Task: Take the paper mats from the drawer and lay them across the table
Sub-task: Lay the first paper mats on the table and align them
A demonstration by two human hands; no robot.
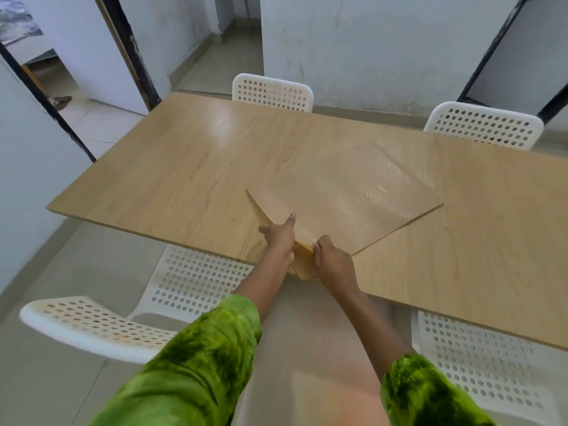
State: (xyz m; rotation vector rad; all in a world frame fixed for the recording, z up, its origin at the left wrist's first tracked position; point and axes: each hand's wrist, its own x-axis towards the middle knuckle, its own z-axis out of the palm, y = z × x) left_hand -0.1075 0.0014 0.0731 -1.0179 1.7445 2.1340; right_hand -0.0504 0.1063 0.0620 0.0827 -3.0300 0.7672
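**Paper mats gripped at the near table edge**

Wooden table (172, 167) flanked by white perforated chairs (272, 92). Stack of paper mats (347, 201) lies centre-near, one corner overhanging the edge. Left hand (281, 241) and right hand (333, 265) both pinch that corner, fingers closed

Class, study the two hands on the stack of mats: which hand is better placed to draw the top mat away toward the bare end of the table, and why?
Probably the left hand. Its fingers already lie on the top sheet of the paper mats, on the side of the table's bare stretch. The right hand pinches the stack's near corner, anchoring it.
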